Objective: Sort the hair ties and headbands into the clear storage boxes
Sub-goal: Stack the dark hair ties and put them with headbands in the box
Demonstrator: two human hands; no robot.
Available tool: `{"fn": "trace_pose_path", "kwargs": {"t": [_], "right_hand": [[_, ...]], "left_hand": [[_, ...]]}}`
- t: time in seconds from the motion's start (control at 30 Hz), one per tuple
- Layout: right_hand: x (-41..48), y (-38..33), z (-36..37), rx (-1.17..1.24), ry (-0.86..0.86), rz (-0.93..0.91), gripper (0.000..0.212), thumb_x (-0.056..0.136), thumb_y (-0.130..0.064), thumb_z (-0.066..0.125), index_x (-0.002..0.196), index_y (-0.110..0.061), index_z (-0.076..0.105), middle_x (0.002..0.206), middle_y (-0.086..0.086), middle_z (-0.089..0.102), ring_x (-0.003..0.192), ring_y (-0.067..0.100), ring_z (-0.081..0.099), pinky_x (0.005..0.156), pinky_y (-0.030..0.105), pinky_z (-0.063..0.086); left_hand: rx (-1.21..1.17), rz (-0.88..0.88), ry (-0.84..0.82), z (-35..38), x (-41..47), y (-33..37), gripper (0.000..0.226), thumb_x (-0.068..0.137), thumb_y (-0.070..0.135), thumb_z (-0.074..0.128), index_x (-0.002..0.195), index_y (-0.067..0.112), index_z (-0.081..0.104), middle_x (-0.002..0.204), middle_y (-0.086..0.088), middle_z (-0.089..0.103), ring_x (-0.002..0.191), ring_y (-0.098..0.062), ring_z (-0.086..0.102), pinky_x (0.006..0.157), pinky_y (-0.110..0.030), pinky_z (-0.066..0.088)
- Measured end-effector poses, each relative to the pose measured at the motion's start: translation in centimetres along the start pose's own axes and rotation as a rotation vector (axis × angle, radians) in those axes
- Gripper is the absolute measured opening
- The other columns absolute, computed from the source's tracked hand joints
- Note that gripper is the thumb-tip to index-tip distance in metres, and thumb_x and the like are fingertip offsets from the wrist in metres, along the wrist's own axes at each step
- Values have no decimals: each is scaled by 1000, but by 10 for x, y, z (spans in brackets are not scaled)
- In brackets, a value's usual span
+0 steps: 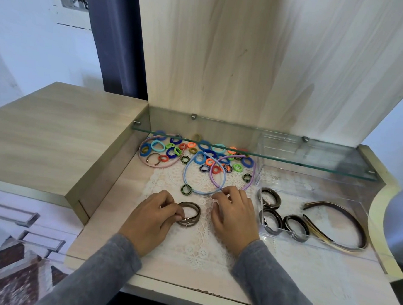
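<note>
My sleeves [108, 264] are grey. The stacked hair ties [192, 213] are brown with little silver beads. The lace mat [197, 244] is white with a flower pattern. The pink headband [158, 166], the light blue headband [185, 175] and the lilac headband [253, 176] are plain. The small ties [204, 145] are blue, turquoise, orange, green.
</note>
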State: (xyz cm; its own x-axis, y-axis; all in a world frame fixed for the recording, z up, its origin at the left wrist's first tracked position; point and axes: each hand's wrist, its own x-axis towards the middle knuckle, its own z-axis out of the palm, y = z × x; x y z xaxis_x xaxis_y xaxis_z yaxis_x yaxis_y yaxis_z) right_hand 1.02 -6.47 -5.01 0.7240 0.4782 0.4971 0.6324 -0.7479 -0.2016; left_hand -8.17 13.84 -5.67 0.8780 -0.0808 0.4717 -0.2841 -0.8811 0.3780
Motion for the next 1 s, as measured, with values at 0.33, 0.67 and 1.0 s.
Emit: {"fn": "trace_pose_path", "kwargs": {"t": [0.33,0.67,1.0], "right_hand": [[-1,0,3,-40,17,22,19,77,-21,64,95,-18,64,96,0,56,86,20,51,69,33,44],[-2,-1,6,-39,10,30,24,80,-27,45,92,-17,63,97,0,55,87,19,49,71,32,43],[0,1,8,-14,-4,40,21,80,-27,46,90,-16,61,98,0,53,88,19,47,73,32,42]], "left_hand": [[-70,-203,91,-8,18,-23,19,93,30,55,99,20,70,95,11,53,84,-10,56,75,-30,51],[256,-708,-71,-33,107,-59,24,93,30,57,106,13,68,108,-11,62,91,-26,58,78,-34,48],[435,-788,-252,-25,136,-55,26,93,33,56,102,11,67,97,-6,64,83,-21,58,72,-30,51]]}}
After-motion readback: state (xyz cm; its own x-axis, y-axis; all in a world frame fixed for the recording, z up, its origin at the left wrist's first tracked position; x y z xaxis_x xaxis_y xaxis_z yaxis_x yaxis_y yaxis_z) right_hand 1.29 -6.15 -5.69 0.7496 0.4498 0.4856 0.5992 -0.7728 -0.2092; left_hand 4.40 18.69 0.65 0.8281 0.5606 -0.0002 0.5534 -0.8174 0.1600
